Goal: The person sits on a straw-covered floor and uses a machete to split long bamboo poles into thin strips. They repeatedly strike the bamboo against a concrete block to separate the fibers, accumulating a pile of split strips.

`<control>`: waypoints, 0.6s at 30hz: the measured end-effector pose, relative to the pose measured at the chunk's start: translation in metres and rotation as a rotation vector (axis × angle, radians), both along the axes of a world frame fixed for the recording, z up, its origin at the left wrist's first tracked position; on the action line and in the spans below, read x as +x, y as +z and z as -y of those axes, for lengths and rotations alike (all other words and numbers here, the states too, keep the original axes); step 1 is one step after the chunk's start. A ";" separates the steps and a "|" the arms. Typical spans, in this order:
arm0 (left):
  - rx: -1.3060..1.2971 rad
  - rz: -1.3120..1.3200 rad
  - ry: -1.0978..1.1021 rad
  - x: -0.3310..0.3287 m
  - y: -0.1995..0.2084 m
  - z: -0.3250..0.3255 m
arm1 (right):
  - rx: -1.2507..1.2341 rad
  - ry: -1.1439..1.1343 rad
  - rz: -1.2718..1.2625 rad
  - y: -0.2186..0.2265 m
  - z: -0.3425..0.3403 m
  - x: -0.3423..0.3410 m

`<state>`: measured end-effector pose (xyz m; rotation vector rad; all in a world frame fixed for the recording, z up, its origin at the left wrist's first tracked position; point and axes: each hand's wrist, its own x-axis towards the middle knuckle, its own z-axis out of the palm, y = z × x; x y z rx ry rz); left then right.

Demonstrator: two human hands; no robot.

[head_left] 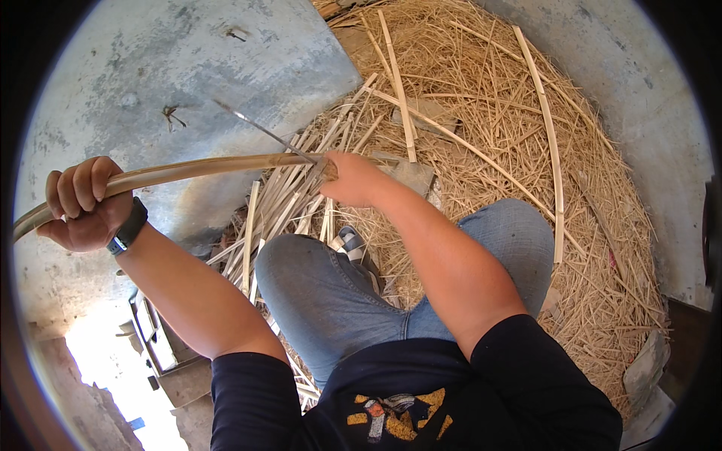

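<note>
The left hand (81, 203) is gripping a bamboo strip (195, 170) running left to right, while the right hand (352, 179) is closing on its far end and a blade (263, 129)

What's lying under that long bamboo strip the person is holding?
Under the bamboo strip lie bare concrete floor near the left hand and a bundle of split slats near the right hand. The floor beneath the slats and straw shavings is covered.
</note>
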<state>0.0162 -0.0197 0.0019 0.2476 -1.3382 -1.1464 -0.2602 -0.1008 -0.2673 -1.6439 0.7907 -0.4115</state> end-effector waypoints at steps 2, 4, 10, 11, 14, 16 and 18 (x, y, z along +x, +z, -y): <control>-0.002 -0.009 0.002 0.000 0.000 0.003 | -0.192 -0.059 -0.139 0.002 0.003 -0.002; -0.009 -0.014 0.047 0.003 0.000 -0.001 | -0.134 0.008 -0.251 0.031 0.001 -0.012; 0.005 -0.012 0.117 0.011 0.000 0.002 | -0.081 -0.007 -0.019 0.040 -0.001 -0.022; 0.008 -0.001 0.126 0.013 0.000 0.001 | -0.119 -0.046 -0.012 0.034 -0.002 -0.017; 0.018 -0.018 0.095 0.014 0.000 0.004 | -0.171 -0.141 -0.022 0.015 -0.004 -0.005; 0.026 -0.015 0.094 0.015 0.001 0.001 | -0.111 -0.130 -0.064 0.013 -0.015 0.000; 0.028 -0.005 0.136 0.018 0.002 0.000 | 0.149 -0.162 -0.079 -0.008 -0.023 0.003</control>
